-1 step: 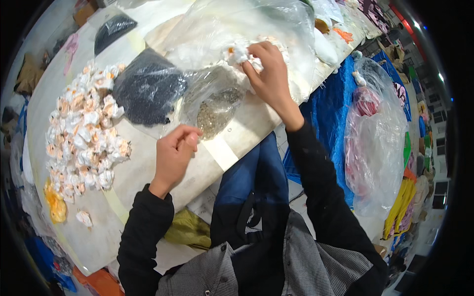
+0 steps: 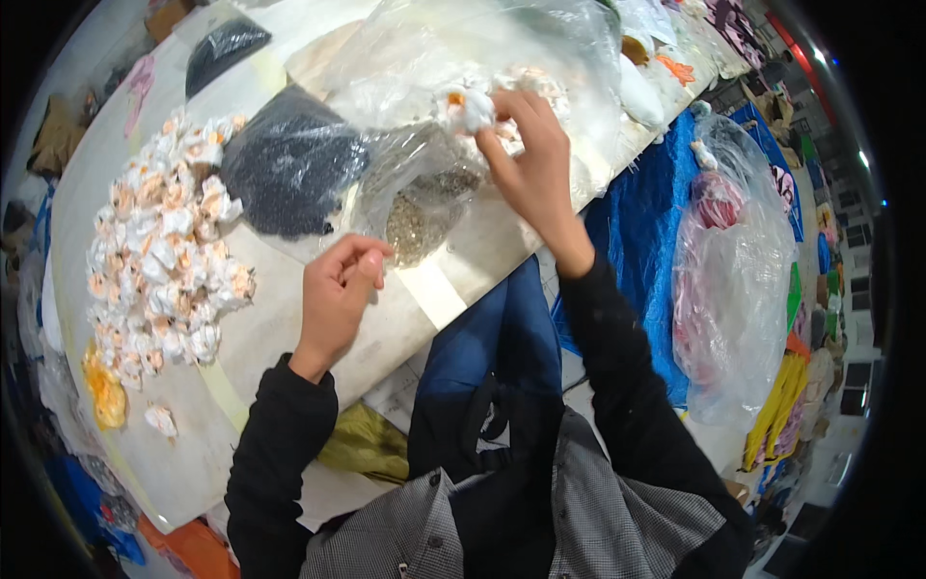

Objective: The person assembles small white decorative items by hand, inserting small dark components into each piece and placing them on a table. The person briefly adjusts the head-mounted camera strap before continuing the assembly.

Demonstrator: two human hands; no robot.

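My right hand (image 2: 532,154) pinches a small white puffy piece with an orange patch (image 2: 465,109) between thumb and fingers. It is raised over the open mouth of a large clear plastic bag (image 2: 405,63), where more white and pale-orange pieces (image 2: 536,85) lie. My left hand (image 2: 338,297) is closed, thumb against curled fingers; anything in it is too small to make out. Just beyond its fingertips lies a clear bag of small brownish beads (image 2: 413,224). Left of that bag sits a clear bag of black beads (image 2: 289,164).
A big heap of white and peach puffy pieces (image 2: 164,256) covers the table's left side, with a yellow-orange bundle (image 2: 104,391) and a single loose piece (image 2: 160,420) nearby. Farther back lies another black-filled bag (image 2: 224,53). Beyond the table's right edge are a blue tarp (image 2: 632,232) and a large plastic-wrapped bundle (image 2: 738,289).
My right hand has shifted slightly right and nearer to me, and the white piece has turned a little, showing more of its orange patch. My left hand has barely moved.
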